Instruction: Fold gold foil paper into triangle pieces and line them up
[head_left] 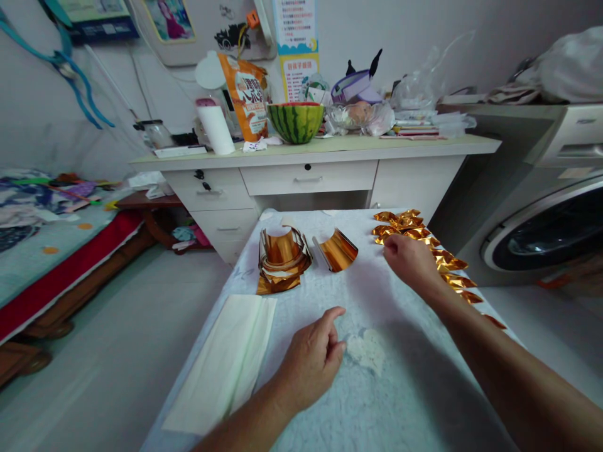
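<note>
My right hand point(411, 257) is closed at the near left edge of a group of folded gold foil pieces point(455, 260). Its fingertips point down and away from me, beside one of the pieces, and whatever they hold is hidden. My left hand point(313, 355) hovers over the near middle of the cloth, index finger stretched and thumb apart, with nothing in it. Beyond it lies a curved stack of gold foil sheets point(282, 251), and to the right of that a smaller curled bundle of gold foil sheets point(339, 251).
A pale folded paper point(221, 364) lies along the left side of the cloth-covered table point(301, 427). Behind stands a white desk point(308, 169) with a watermelon half point(296, 122), an orange pouch point(245, 97) and a paper roll point(215, 129). A washing machine point(541, 188) is at right, a bed point(94, 251) at left.
</note>
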Demonstrator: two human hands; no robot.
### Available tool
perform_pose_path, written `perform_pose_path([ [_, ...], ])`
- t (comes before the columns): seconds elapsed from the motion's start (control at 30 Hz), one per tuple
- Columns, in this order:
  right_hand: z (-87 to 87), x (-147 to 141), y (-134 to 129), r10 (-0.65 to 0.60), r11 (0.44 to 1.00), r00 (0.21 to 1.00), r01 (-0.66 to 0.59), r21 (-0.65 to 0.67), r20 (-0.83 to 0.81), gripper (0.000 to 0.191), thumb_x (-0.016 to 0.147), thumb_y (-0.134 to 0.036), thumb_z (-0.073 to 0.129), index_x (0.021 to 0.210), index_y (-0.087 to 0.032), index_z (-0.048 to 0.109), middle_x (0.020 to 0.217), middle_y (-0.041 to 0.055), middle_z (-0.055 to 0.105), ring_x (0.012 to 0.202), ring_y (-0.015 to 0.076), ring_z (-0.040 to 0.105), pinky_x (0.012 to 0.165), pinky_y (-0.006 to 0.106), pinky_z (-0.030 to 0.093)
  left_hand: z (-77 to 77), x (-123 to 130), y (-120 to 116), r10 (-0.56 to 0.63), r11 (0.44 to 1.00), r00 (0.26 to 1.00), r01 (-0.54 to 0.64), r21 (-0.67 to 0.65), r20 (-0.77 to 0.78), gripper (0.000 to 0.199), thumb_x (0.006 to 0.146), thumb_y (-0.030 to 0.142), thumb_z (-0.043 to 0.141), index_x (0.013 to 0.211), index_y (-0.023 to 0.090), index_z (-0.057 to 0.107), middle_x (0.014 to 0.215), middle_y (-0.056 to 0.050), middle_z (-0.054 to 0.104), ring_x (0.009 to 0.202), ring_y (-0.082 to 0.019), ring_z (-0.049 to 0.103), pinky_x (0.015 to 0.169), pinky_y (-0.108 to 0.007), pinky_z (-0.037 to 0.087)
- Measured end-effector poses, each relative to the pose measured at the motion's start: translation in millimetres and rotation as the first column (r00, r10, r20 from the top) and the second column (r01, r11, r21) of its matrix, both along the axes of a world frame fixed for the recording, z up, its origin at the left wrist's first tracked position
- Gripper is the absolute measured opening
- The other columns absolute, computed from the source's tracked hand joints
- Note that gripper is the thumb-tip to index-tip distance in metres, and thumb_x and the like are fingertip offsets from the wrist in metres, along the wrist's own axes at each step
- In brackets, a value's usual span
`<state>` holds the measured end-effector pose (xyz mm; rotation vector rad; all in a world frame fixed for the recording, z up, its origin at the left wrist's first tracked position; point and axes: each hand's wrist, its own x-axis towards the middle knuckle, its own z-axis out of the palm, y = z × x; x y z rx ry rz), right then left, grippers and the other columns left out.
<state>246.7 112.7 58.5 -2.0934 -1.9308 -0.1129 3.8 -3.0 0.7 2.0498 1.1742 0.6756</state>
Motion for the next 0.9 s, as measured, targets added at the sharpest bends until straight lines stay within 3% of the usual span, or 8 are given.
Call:
perform_pose_path([
  [0.13, -12.5, -35.8, -16.1, 0.210, 0.978, 0.975, -0.210, 0.019, -0.070, 0.021, 0.086, -0.018, 0.047, 0.087, -0.019, 0.068, 0.083, 0.0036, 0.070, 0.076, 0.0167, 0.062, 0.069, 0.025, 0.040, -0.1, 0.0, -0.3, 0.003, 1.000, 1.000, -0.003, -0.005, -0.009, 0.049, 0.082, 0.010, 0.049, 0.129, 0.022, 0.044, 0.077, 0.003, 0.056, 0.071, -0.013, 0.055, 0.068, -0.025, 0.041],
  [0.3, -33.6, -61.0, -26.8, 0.367, 0.930, 0.926, -0.363, 0.056, -0.092, 0.020, 0.090, -0.019, 0.052, 0.100, -0.017, 0.068, 0.099, 0.0079, 0.066, 0.095, 0.0193, 0.058, 0.084, 0.026, 0.041, 2.4, -0.3, -0.5, 0.005, 1.000, 0.999, -0.005, -0.002, -0.032, 0.046, 0.081, 0.010, 0.050, 0.126, 0.021, 0.048, 0.077, 0.003, 0.057, 0.071, -0.014, 0.055, 0.069, -0.026, 0.042],
  [0.57, -51.1, -75.8, -8.5, 0.398, 0.917, 0.916, -0.395, 0.055, -0.055, 0.024, 0.085, -0.026, 0.064, 0.106, -0.017, 0.069, 0.099, 0.0109, 0.062, 0.094, 0.0246, 0.054, 0.086, 0.033, 0.041, 3.6, 0.4, 0.3, -0.012, 1.000, 0.998, 0.013, 0.016, -0.058, 0.040, 0.082, 0.011, 0.050, 0.121, 0.021, 0.053, 0.078, 0.001, 0.059, 0.073, -0.015, 0.057, 0.069, -0.027, 0.043],
  [0.7, -56.9, -82.2, -2.7, 0.395, 0.918, 0.917, -0.392, 0.068, -0.054, 0.018, 0.089, -0.026, 0.058, 0.095, -0.018, 0.073, 0.092, 0.0095, 0.062, 0.089, 0.0234, 0.054, 0.083, 0.033, 0.041, 3.4, 0.7, 0.7, -0.005, 1.000, 0.999, 0.006, 0.014, -0.051, 0.036, 0.083, 0.012, 0.050, 0.118, 0.020, 0.055, 0.079, 0.001, 0.060, 0.074, -0.015, 0.057, 0.070, -0.027, 0.043],
  [0.9, -61.4, -83.1, -5.9, 0.355, 0.932, 0.931, -0.345, 0.112, -0.083, 0.030, 0.094, -0.020, 0.045, 0.084, -0.018, 0.073, 0.086, 0.0087, 0.063, 0.087, 0.0221, 0.053, 0.081, 0.032, 0.041, 3.9, 0.3, 0.8, -0.009, 0.999, 0.999, 0.010, 0.034, -0.043, 0.034, 0.083, 0.011, 0.050, 0.116, 0.019, 0.056, 0.082, 0.000, 0.061, 0.074, -0.015, 0.057, 0.071, -0.026, 0.043],
])
